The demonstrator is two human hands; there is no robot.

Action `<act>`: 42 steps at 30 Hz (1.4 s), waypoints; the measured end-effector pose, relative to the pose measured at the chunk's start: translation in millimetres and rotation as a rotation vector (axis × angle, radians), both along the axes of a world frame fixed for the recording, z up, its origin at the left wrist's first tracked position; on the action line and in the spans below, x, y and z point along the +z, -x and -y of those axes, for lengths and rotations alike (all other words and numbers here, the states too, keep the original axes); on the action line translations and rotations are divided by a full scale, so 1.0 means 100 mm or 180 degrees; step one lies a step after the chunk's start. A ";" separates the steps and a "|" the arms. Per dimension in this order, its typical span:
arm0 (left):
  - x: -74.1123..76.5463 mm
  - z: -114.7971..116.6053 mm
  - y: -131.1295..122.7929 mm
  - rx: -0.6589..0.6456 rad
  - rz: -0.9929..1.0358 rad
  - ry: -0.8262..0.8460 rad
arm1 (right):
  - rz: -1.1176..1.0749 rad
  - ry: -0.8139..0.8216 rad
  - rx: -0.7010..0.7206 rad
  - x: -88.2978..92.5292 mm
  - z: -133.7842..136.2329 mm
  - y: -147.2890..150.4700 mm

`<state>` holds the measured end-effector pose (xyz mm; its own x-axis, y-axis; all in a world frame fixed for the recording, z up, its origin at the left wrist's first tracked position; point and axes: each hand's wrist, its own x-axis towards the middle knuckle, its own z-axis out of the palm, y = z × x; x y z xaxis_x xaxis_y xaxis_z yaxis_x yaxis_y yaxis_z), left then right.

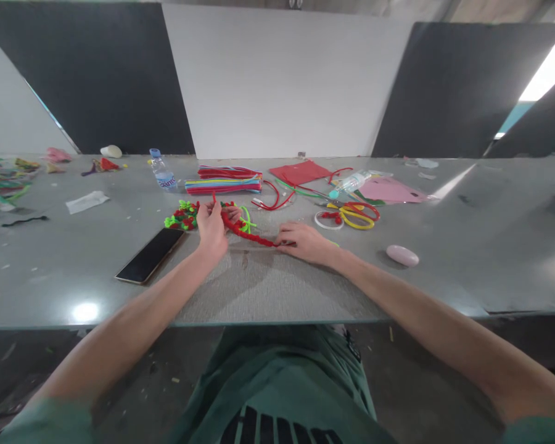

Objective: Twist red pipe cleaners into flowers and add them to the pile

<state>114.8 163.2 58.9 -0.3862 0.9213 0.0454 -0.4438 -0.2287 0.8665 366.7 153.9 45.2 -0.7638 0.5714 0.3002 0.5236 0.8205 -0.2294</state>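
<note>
A red twisted pipe cleaner strand (pixel 252 236) stretches between my two hands, just above the grey table. My left hand (pixel 214 225) is closed around its thicker left part, and a short red end sticks up above the fingers. Its thin right tip is pinched in the fingers of my right hand (pixel 303 242). Behind and left of my left hand lies a pile of red and green fuzzy pipe cleaner pieces (pixel 182 216), partly covered by that hand. Bright green pipe cleaner ends (pixel 247 222) show between the hands.
A phone (pixel 151 255) lies left of my left arm. Farther back are a water bottle (pixel 163 171), pipe cleaner bundles (pixel 224 185), and red felt (pixel 300 172). Scissors (pixel 358 216), a white ring (pixel 328 221), and a pale pink oval object (pixel 402 255) lie to the right.
</note>
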 end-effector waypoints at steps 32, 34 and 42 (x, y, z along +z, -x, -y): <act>-0.05 0.06 -0.01 -0.0564 -0.1773 -0.0577 | -0.0631 -0.0148 -0.0363 0.06 -0.09 -0.12; -0.07 0.07 -0.02 -0.0758 -0.2568 -0.0770 | -0.0837 -0.0145 -0.0262 0.09 -0.08 -0.13; -0.07 0.19 -0.16 -0.1408 -0.3764 -0.1192 | -0.1689 0.0587 -0.0151 0.15 0.05 -0.03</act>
<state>130.8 143.9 51.8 0.3914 0.8167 0.4240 0.4347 -0.5702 0.6970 369.9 148.7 59.8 -0.5076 0.6807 0.5282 0.3327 0.7203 -0.6087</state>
